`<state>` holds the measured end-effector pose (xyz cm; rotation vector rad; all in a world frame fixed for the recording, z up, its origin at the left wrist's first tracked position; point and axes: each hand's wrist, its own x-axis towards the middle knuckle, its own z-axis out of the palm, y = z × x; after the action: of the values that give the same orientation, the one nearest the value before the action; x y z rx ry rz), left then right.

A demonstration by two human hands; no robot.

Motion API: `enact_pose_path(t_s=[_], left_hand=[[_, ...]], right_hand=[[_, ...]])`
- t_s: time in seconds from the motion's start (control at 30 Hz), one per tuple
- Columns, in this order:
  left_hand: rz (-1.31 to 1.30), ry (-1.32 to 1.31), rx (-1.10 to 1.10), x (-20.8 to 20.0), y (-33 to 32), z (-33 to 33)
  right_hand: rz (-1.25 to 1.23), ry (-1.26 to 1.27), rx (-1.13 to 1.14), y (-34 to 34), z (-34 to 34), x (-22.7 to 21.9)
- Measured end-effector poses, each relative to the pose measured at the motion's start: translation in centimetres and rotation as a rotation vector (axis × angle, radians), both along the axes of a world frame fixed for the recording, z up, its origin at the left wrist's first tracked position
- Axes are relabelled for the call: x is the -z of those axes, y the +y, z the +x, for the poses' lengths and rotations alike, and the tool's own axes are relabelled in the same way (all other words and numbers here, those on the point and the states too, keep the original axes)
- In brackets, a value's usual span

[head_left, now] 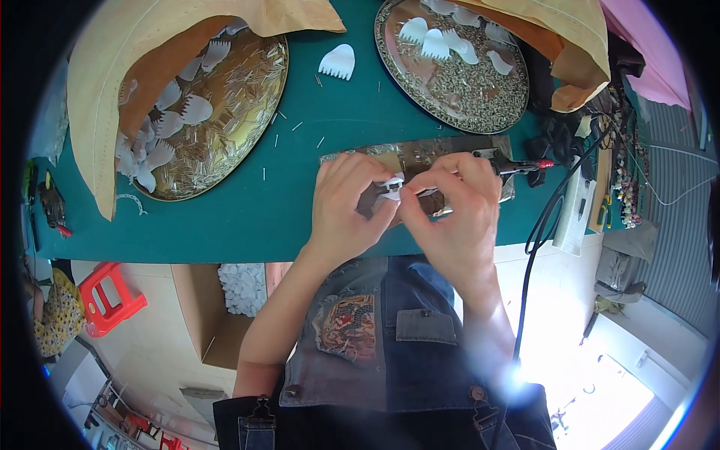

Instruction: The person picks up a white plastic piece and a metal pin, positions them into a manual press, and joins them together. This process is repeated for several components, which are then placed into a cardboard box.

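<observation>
Head view: the left hand (343, 201) has its fingers clamped on a small white plastic piece (394, 183); just rightward, the right hand (459, 206) pinches its fingers together, contents hidden. The piece's long axis is unclear.

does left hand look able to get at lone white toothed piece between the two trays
Probably yes: between the left hand and the toothed piece nothing seems in the way, though that hand appears to pinch a small white part.
</observation>
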<state>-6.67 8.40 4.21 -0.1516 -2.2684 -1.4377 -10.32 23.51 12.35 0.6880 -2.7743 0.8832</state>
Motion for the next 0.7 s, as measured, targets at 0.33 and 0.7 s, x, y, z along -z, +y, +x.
enact_pose_path(t_s=[0.33, 0.7], left_hand=[[0.001, -0.017, 0.018, 0.0, -0.1, 0.0], [-0.034, -0.028, 0.026, 0.2, -0.3, 0.1]], right_hand=[[-0.047, 0.031, -0.252, 1.3, -1.9, -0.5], [0.052, 0.070, -0.397, 2.4, -4.1, -1.8]])
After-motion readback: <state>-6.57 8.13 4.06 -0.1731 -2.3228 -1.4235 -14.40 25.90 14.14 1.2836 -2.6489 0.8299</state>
